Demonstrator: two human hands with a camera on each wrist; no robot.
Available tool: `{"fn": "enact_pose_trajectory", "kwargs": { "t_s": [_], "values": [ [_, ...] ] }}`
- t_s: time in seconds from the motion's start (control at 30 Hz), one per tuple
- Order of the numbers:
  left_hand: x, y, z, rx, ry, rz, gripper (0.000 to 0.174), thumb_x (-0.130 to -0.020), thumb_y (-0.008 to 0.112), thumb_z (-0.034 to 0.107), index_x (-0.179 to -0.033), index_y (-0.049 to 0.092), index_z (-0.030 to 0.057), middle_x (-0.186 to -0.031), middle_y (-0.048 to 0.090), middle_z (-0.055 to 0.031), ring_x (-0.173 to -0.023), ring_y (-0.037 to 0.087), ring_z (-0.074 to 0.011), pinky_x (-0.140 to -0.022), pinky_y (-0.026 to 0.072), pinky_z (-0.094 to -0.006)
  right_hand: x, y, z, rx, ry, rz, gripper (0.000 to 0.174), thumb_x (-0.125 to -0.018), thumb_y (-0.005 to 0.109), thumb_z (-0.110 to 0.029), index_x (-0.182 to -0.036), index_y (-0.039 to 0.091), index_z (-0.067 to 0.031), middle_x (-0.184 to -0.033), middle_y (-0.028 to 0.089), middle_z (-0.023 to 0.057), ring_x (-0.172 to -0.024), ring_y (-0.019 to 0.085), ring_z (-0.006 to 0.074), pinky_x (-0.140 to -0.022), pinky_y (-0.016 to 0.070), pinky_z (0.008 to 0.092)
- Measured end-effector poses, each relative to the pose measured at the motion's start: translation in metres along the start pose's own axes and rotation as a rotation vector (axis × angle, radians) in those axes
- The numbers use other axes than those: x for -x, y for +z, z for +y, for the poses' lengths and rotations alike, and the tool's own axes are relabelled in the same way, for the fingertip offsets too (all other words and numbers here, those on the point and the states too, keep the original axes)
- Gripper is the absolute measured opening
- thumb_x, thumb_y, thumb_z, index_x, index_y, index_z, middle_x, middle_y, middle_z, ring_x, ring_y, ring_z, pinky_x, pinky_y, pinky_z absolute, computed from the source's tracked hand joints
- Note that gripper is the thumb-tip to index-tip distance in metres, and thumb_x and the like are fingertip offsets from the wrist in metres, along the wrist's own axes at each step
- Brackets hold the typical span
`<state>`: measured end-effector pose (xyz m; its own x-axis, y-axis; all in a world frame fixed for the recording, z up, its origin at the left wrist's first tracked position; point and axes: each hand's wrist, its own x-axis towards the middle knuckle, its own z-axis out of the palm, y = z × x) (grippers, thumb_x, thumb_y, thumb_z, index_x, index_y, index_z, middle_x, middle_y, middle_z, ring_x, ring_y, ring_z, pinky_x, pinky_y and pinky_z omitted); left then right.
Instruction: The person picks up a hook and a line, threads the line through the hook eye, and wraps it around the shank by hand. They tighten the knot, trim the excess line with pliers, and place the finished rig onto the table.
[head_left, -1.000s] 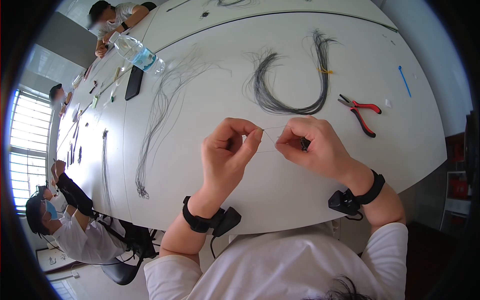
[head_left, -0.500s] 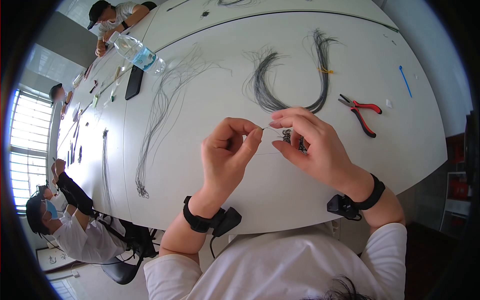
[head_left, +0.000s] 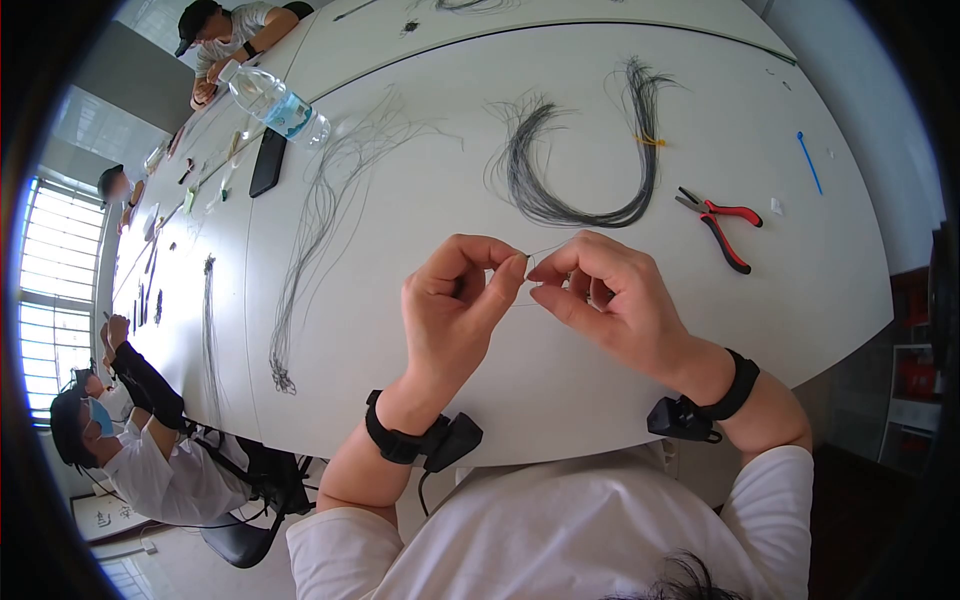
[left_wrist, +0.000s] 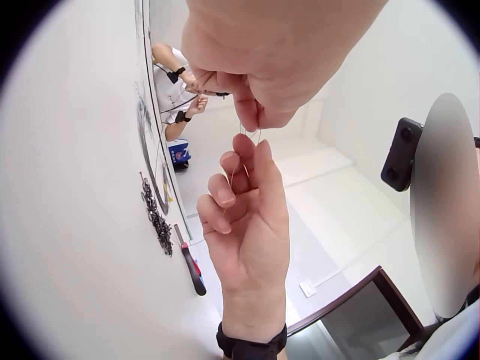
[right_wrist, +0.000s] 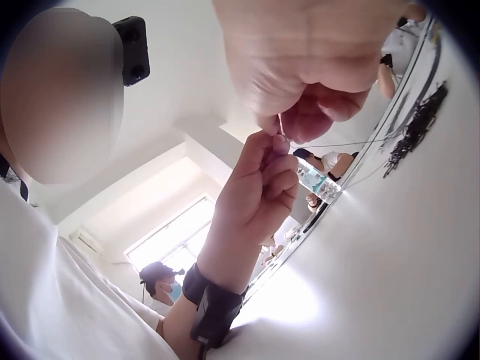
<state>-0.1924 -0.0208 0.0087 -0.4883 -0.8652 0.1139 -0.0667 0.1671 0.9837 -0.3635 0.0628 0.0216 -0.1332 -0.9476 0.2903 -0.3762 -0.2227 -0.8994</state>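
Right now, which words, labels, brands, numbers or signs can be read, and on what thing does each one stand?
None can be read for certain.
Bottle label: print too small and blurred.
White panel, lower left of head view: dark marks like characters, too blurred.
Blue thing, left wrist view: pale marks, too small.

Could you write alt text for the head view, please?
The left hand pinches a fine strand over a white table, the right hand close beside it. Beyond lie a U-shaped bundle of grey strands and red-handled pliers; a water bottle is further left.
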Motion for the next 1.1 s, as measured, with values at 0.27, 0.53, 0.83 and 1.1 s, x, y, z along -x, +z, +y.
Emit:
{"fn": "enact_pose_trajectory", "kwargs": {
  "t_s": [0.27,0.53,0.83,1.1],
  "values": [
    [0.000,0.001,0.001,-0.014,-0.006,-0.016,0.005,-0.093,0.067,0.002,-0.094,0.063,-0.0005,-0.086,0.067,-0.0022,-0.079,0.061,-0.0056,-0.072,0.0479,-0.0192,0.001,0.000,0.009,0.019,0.002,0.002,0.008,-0.087,0.073,-0.007,-0.087,0.066,-0.0030,-0.081,0.066,0.0032,-0.057,0.056,0.0105,-0.050,0.0432,0.0245],
    [0.001,0.000,0.001,-0.020,-0.012,-0.018,0.005,-0.093,0.067,0.002,-0.095,0.063,-0.0005,-0.086,0.067,-0.0027,-0.079,0.061,-0.0059,-0.072,0.0479,-0.0194,0.004,0.007,0.005,-0.571,0.392,0.009,0.010,-0.094,0.068,-0.009,-0.094,0.067,0.0010,-0.081,0.068,0.0023,-0.069,0.064,0.0057,-0.057,0.0487,0.0214],
    [0.001,0.002,0.003,-0.013,-0.022,-0.029,0.005,-0.093,0.067,0.001,-0.095,0.063,-0.0008,-0.087,0.067,-0.0027,-0.079,0.061,-0.0054,-0.072,0.0477,-0.0187,0.004,0.008,0.013,-0.282,0.165,0.050,0.010,-0.093,0.069,-0.007,-0.093,0.068,0.0026,-0.080,0.069,0.0043,-0.068,0.062,0.0076,-0.061,0.0502,0.0221],
    [-0.002,0.007,0.005,-0.156,0.132,0.063,0.006,-0.085,0.074,0.003,-0.086,0.068,0.0036,-0.062,0.050,0.0094,-0.053,0.028,0.0003,-0.048,0.0222,-0.0195,0.004,0.003,0.006,0.007,-0.055,0.037,0.005,-0.086,0.071,-0.003,-0.087,0.067,-0.0010,-0.074,0.066,0.0068,-0.062,0.064,0.0150,-0.058,0.0512,0.0264]
  ]
}}
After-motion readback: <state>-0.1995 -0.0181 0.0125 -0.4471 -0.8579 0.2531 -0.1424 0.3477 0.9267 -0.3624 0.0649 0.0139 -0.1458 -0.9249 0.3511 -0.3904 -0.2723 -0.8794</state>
